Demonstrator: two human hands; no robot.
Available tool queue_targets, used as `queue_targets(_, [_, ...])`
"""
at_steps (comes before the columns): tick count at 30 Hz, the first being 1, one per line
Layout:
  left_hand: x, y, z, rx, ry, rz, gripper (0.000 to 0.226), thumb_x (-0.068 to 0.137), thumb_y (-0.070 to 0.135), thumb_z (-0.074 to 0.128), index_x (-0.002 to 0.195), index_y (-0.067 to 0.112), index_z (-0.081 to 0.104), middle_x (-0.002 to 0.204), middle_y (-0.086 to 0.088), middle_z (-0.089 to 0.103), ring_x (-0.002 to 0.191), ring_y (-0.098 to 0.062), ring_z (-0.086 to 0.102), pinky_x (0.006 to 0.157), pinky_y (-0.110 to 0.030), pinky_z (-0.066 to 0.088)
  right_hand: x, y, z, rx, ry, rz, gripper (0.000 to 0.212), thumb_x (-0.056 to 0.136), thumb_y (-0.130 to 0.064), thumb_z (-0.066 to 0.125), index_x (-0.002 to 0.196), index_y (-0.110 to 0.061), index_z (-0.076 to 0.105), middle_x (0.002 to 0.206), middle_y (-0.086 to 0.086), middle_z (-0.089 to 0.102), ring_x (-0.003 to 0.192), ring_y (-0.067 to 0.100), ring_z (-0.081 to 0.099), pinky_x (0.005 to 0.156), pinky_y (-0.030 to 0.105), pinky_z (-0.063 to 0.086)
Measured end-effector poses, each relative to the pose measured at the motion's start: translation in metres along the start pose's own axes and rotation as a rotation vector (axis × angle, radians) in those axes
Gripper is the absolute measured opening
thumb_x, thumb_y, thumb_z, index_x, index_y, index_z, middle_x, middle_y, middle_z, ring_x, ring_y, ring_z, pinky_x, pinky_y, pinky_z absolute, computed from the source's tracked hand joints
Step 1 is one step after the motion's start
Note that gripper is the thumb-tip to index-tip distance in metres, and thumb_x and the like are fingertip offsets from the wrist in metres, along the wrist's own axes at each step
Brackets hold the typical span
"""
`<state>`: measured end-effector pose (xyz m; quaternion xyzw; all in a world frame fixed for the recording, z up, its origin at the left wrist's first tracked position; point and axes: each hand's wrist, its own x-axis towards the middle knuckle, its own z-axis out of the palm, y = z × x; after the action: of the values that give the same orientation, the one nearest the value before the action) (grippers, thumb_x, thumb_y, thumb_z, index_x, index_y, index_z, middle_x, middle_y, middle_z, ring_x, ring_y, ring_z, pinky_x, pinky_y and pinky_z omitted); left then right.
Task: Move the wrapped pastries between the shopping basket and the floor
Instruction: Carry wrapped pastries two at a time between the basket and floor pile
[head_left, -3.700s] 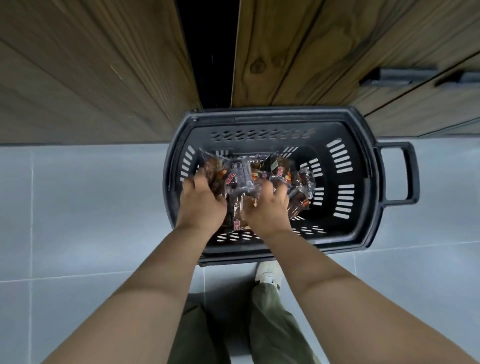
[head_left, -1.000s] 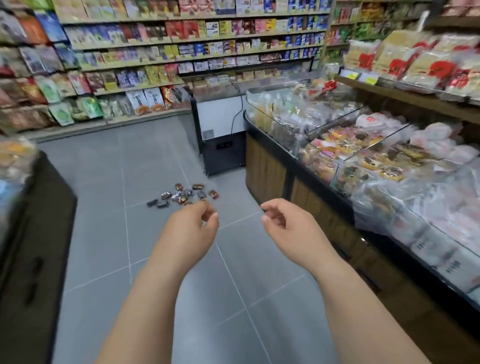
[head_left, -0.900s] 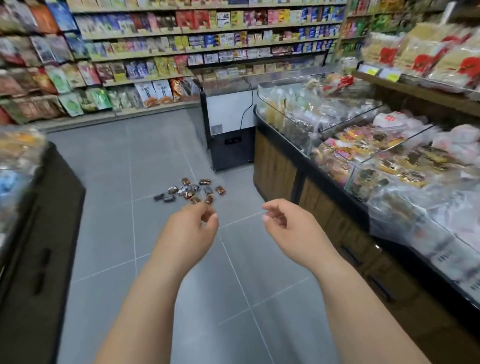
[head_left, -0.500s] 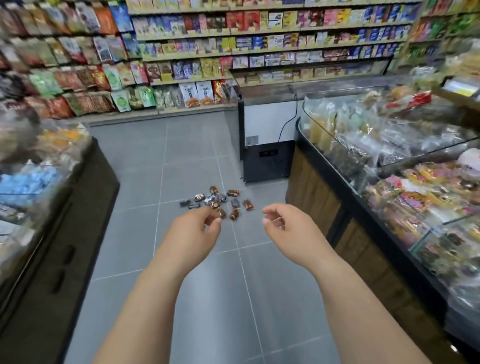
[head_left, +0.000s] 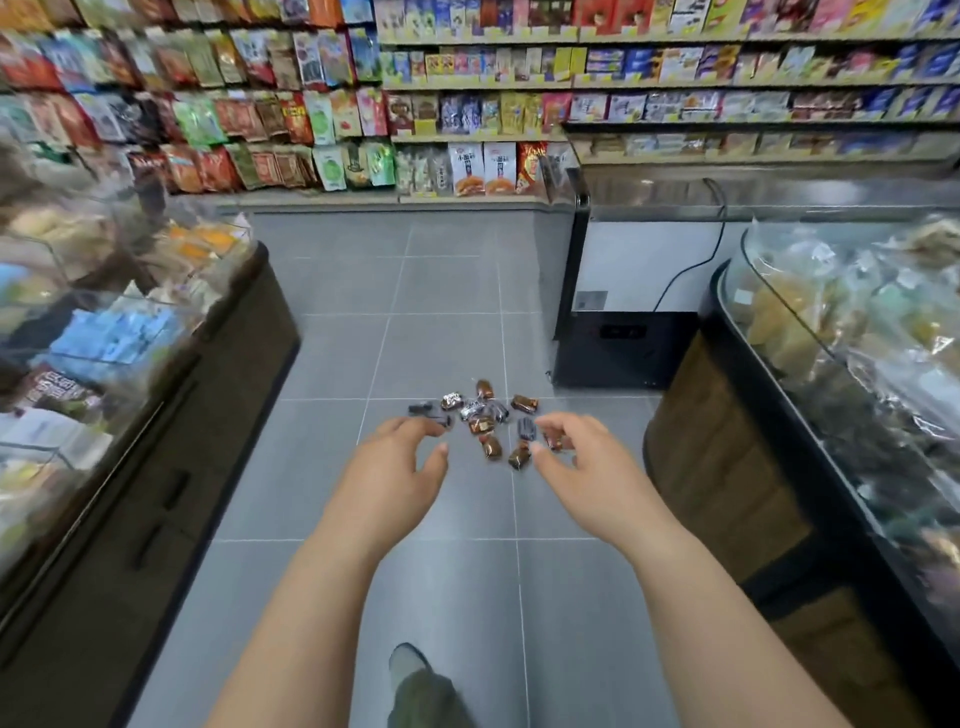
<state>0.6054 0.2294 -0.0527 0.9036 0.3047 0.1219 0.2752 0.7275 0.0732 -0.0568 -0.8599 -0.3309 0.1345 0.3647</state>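
Several wrapped pastries (head_left: 483, 423) litter the floor (head_left: 441, 322), long axes every way; left hand (head_left: 392, 470) and right hand (head_left: 589, 470) loosely curled, empty.

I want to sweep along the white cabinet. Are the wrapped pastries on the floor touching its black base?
Apart. The head view shows a strip of bare grey floor tile between the wrapped pastries and the cabinet's black base.

Brown wrapped pastries (head_left: 480, 423) on grey tiled floor (head_left: 441, 338) at frame centre, dark glass-topped counter (head_left: 208, 415) at left edge, wooden glass-topped counter (head_left: 717, 467) at right (stocked shelves (head_left: 467, 78) across top)
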Motion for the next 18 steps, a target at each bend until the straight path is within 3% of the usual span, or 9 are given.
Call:
queue_targets(7, [0.146, -0.063, -0.010, 0.039, -0.010, -0.005, 0.028, 0.093, 0.029, 0.052, 0.119, 0.020, 0.059, 0.122, 0.001, 0.057, 0.115, -0.021, 0.051, 0.097, -0.031, 0.040, 0.146, -0.025, 0.040, -0.025, -0.020, 0.027, 0.032, 0.094, -0.033, 0.051, 0.126, -0.025, 0.053, 0.123, -0.010, 0.052, 0.109, 0.004, 0.048, 0.096, 0.024, 0.039])
queue_targets(9, [0.189, -0.078, -0.016, 0.045, -0.041, 0.007, 0.028, 0.093, 0.029, 0.052, 0.119, 0.021, 0.058, 0.124, 0.002, 0.056, 0.117, -0.021, 0.048, 0.097, -0.030, 0.039, 0.184, -0.032, 0.048, -0.027, -0.022, 0.043, 0.033, 0.095, -0.032, 0.051, 0.127, -0.024, 0.053, 0.123, -0.010, 0.051, 0.103, 0.000, 0.046, 0.091, 0.018, 0.036])
queue_targets(12, [0.247, -0.092, -0.022, 0.062, -0.069, 0.036, 0.030, 0.093, 0.028, 0.051, 0.122, 0.020, 0.057, 0.126, 0.000, 0.055, 0.119, -0.021, 0.048, 0.098, -0.029, 0.038, 0.234, -0.037, 0.059, -0.010, -0.012, 0.070, 0.033, 0.095, -0.029, 0.052, 0.127, -0.021, 0.053, 0.124, -0.007, 0.051, 0.099, -0.001, 0.045, 0.082, 0.010, 0.030])
queue_targets(16, [0.307, -0.101, -0.019, 0.069, -0.120, 0.034, 0.030, 0.094, 0.029, 0.051, 0.123, 0.022, 0.056, 0.128, 0.001, 0.054, 0.117, -0.020, 0.050, 0.098, -0.029, 0.039, 0.290, -0.036, 0.068, -0.013, -0.018, 0.120, 0.032, 0.095, -0.029, 0.052, 0.126, -0.021, 0.054, 0.122, -0.007, 0.052, 0.107, 0.005, 0.049, 0.084, 0.013, 0.031])
queue_targets(18, [0.335, -0.106, -0.015, 0.069, -0.152, 0.028, 0.031, 0.094, 0.030, 0.051, 0.124, 0.023, 0.055, 0.129, 0.003, 0.052, 0.114, -0.018, 0.051, 0.094, -0.026, 0.038, 0.317, -0.030, 0.070, -0.004, -0.009, 0.137, 0.030, 0.095, -0.029, 0.053, 0.124, -0.022, 0.055, 0.120, -0.008, 0.052, 0.101, 0.003, 0.050, 0.085, 0.015, 0.033])
